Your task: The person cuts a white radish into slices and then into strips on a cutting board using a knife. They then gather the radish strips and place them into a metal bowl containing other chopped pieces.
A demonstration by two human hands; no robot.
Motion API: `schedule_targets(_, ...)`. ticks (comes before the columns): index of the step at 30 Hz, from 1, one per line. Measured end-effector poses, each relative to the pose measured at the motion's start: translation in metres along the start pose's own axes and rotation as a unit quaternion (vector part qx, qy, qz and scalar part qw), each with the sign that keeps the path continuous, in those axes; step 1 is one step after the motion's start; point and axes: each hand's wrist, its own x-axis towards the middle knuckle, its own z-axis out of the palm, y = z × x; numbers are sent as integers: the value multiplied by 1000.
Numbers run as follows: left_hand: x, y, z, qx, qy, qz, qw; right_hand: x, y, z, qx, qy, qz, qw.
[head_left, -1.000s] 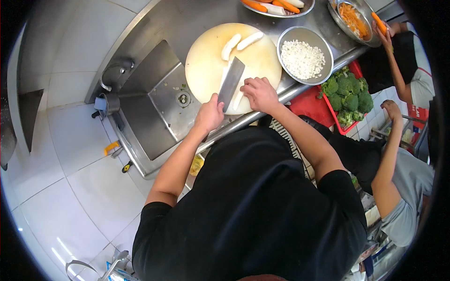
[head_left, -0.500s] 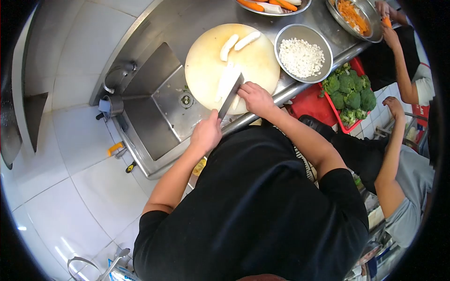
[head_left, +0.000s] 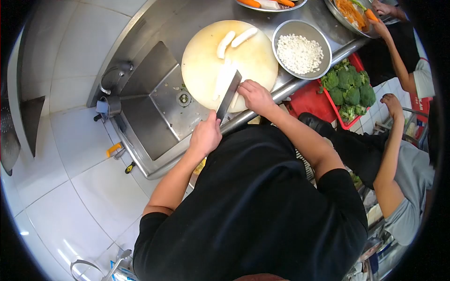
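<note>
The left grip [head_left: 206, 133] is closed around a cleaver [head_left: 228, 96]; the right grip [head_left: 256, 97], fingers bunched, holds a white strip [head_left: 235, 101] beside it. Beyond both, white pieces [head_left: 225, 44] lie on a round board [head_left: 198, 63].

The person wears a plain black top [head_left: 253, 210], its loose cloth softly creased across the lower centre of the frame, with short sleeves [head_left: 344, 196] ending above the elbows.
</note>
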Motion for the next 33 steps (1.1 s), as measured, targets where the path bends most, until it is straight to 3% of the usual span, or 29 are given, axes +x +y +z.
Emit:
schedule_targets(16, 27, 19, 5, 23, -36, -53, 998, 0, 0, 1, 14, 25, 13, 1000)
schedule_targets(19, 54, 16, 18, -8, 0, -1, 1000, -1, -1, 2, 18, 26, 17, 999)
schedule_targets(25, 73, 22, 7, -16, 10, 15, 1000, 0, -1, -1, 20, 23, 17, 999)
schedule_targets(33, 9, -5, 3, 0, -37, -5, 999, 0, 0, 0, 19, 44, 10, 999)
